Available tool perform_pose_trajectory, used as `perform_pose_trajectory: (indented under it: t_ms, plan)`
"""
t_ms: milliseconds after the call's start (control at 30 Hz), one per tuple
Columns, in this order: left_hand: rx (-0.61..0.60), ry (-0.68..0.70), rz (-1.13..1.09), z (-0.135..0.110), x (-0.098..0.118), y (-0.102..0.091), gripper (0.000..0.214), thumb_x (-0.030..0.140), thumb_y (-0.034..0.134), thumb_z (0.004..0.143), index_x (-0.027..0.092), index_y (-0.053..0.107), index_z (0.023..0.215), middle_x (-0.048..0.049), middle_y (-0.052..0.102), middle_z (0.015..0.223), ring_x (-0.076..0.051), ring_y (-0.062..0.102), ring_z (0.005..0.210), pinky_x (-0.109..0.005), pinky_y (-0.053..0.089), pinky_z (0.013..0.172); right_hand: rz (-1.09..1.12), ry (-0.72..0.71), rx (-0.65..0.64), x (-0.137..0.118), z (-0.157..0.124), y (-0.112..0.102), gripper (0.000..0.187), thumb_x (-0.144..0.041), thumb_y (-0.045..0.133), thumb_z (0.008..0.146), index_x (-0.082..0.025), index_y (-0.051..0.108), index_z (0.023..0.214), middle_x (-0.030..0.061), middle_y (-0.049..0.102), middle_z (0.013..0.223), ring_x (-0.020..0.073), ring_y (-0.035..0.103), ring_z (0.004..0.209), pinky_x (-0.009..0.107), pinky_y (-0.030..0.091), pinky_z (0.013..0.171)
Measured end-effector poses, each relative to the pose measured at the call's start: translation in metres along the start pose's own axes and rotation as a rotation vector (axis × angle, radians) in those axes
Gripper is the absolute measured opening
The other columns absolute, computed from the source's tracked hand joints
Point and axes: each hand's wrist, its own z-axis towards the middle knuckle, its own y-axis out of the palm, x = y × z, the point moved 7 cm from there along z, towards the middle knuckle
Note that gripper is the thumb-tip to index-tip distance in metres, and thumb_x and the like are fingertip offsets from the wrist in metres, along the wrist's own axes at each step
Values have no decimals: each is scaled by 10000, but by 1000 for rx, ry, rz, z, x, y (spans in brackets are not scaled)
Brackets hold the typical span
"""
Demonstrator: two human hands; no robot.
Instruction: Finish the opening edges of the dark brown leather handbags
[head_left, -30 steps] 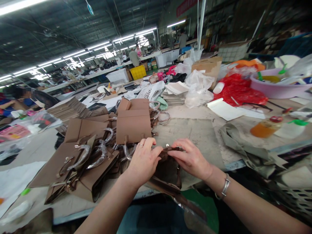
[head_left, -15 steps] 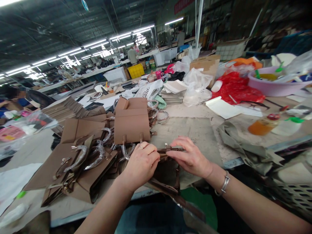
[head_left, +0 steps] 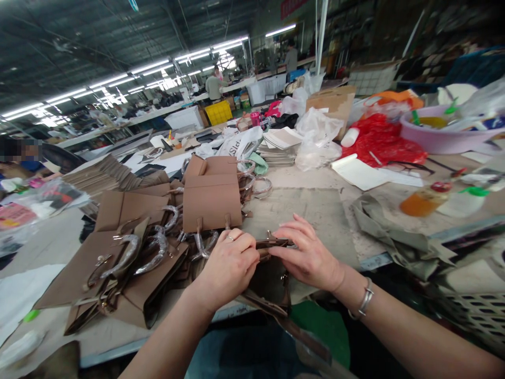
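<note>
Nearest to me, at the front edge of the tabletop (head_left: pixel 315 210), I see both hands on a dark brown bag (head_left: pixel 272 281) that hangs partly over the edge. My left hand (head_left: pixel 231 266) has its fingers (head_left: pixel 246 247) curled together and clamped on the top rim of the bag. My right hand (head_left: pixel 310 258) pinches the same rim from the other side, the fingers (head_left: pixel 290 237) almost straight on top, with a metal bracelet (head_left: pixel 365 300) on the wrist. Just beside my left hand lies a pile of light brown bags (head_left: pixel 138 263) with wrapped handles. Behind it one light brown bag (head_left: pixel 213 202) lies flat on the pile. To the right, an olive cloth (head_left: pixel 394 237) lies near an orange bottle (head_left: pixel 424 202). Farther back are a red plastic bag (head_left: pixel 379 139) and a pink basin (head_left: pixel 445 139).
</note>
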Motion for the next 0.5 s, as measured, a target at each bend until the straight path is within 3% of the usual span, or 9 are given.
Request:
perform_pose_trajectory:
  t_ms: [367,500]
  plan:
    - [-43,20,-24,-3,1,2,237,209,443,925,191,604,752,-22,601,800,-174,483,868,-369,353,831,27,70,-20,-4,7,4,276,-80,544,782,-214,645,1001,64,584,1157,252,427,1190,572,233,1098]
    - [-55,-28,-39,-4,-2,3,93,234,523,886,213,610,913,-19,622,883,-196,486,915,-395,351,870,13,68,-31,-4,7,7,245,-94,542,788,-213,647,976,63,580,1164,255,418,1200,576,222,1100]
